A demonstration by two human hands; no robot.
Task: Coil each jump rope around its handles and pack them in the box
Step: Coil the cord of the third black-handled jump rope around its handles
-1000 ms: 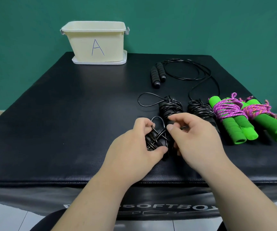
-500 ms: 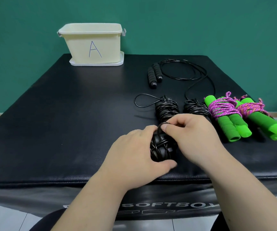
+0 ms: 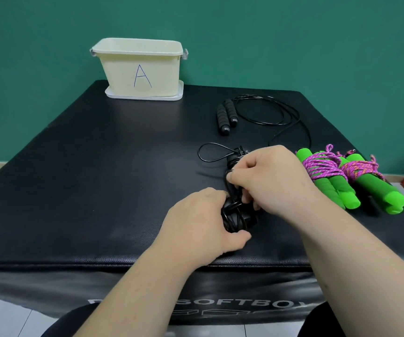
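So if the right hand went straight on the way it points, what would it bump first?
Probably the loose black loop just past the right hand; the box stands far beyond. Depth is unclear.

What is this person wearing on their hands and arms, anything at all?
Nothing that shows. The left hand and the right hand are bare, with no gloves, rings or watch. The left forearm and right forearm are uncovered to the frame's edge, so no sleeve is in view.
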